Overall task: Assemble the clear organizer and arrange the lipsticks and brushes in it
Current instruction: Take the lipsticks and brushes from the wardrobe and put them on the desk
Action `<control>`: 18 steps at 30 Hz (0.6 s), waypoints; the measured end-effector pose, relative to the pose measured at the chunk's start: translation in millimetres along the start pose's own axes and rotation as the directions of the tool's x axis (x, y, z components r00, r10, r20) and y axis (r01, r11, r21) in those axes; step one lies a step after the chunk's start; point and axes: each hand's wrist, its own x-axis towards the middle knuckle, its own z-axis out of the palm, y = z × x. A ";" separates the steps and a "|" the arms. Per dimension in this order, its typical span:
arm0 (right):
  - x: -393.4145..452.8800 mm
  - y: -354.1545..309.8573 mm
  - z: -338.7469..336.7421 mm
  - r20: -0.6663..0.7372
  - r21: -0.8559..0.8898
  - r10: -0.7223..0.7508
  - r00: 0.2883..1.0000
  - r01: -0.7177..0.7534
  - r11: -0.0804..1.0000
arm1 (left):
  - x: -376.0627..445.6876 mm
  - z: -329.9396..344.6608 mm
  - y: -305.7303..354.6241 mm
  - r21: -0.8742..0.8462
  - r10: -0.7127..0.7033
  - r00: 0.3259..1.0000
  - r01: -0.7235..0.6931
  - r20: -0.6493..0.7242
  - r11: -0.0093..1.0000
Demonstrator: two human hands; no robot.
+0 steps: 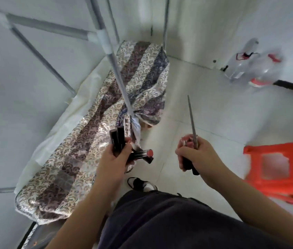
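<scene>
the left hand is curled round a bunch of dark lipsticks; two tubes stick up toward 12 o'clock from the fist, and another juts out at 3 o'clock, its pink end showing. the right hand, well apart at 3 o'clock from the left, grips a thin brush handle pointing to 12 o'clock, with pinkish items at its fingertips, too blurred to name. patterned fabric lies at 10 o'clock.

No legible text, label, brand or number anywhere.
</scene>
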 end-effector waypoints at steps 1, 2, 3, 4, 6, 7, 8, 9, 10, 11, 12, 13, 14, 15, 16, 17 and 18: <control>-18.9 6.4 -19.3 -0.044 0.028 -0.002 0.999 0.004 1.000 | -8.2 18.1 -2.4 0.015 0.002 0.999 -0.003 0.037 1.000; -38.2 13.8 -38.9 -0.095 0.054 -0.003 0.995 0.008 0.999 | -16.4 37.5 -4.8 0.028 0.006 0.997 -0.009 0.082 1.000; -57.6 22.2 -57.7 -0.149 0.076 -0.001 0.989 0.013 0.997 | -24.3 56.7 -7.7 0.048 0.013 0.991 -0.020 0.132 0.999; -77.3 31.5 -75.2 -0.202 0.097 0.003 0.979 0.017 0.995 | -32.7 75.6 -10.9 0.079 0.018 0.983 -0.033 0.184 0.996; -116.0 49.6 -107.0 -0.306 0.144 0.009 0.952 0.037 0.989 | -50.8 114.3 -15.8 0.134 0.010 0.956 -0.052 0.295 0.990; -134.2 58.2 -121.1 -0.358 0.172 0.013 0.934 0.053 0.984 | -59.8 133.1 -18.0 0.152 0.001 0.937 -0.057 0.348 0.987; -151.7 66.6 -133.7 -0.412 0.204 0.020 0.911 0.070 0.976 | -68.7 151.5 -20.7 0.170 -0.010 0.917 -0.063 0.398 0.983; -168.3 74.9 -145.2 -0.464 0.237 0.033 0.885 0.089 0.967 | -76.9 169.4 -23.4 0.190 -0.017 0.896 -0.076 0.443 0.979; -183.5 83.2 -156.0 -0.514 0.269 0.049 0.856 0.107 0.957 | -84.7 187.1 -26.2 0.213 -0.022 0.874 -0.094 0.486 0.973; -197.4 91.5 -165.9 -0.561 0.297 0.068 0.825 0.123 0.947 | -92.1 204.3 -29.0 0.236 -0.029 0.849 -0.114 0.528 0.965; -209.6 99.5 -175.0 -0.603 0.323 0.090 0.793 0.140 0.936 | -98.9 220.8 -31.8 0.261 -0.043 0.819 -0.132 0.572 0.956; -220.6 106.8 -183.8 -0.640 0.348 0.111 0.761 0.157 0.924 | -104.6 237.6 -34.4 0.288 -0.063 0.785 -0.150 0.617 0.946; -230.5 113.3 -192.3 -0.671 0.369 0.130 0.730 0.176 0.913 | -109.4 254.5 -36.7 0.313 -0.086 0.750 -0.166 0.655 0.935; -238.7 118.8 -200.2 -0.696 0.388 0.150 0.702 0.193 0.901 | -113.0 271.2 -38.8 0.333 -0.108 0.719 -0.179 0.687 0.926; -245.2 123.7 -208.4 -0.718 0.403 0.169 0.675 0.206 0.892 | -115.7 288.3 -41.0 0.349 -0.128 0.688 -0.192 0.715 0.917; -250.5 128.1 -216.8 -0.736 0.414 0.187 0.650 0.214 0.884 | -118.1 305.7 -43.2 0.361 -0.145 0.656 -0.206 0.740 0.910; -254.5 131.7 -225.8 -0.752 0.422 0.204 0.626 0.220 0.880 | -120.5 323.2 -45.5 0.372 -0.160 0.628 -0.221 0.762 0.902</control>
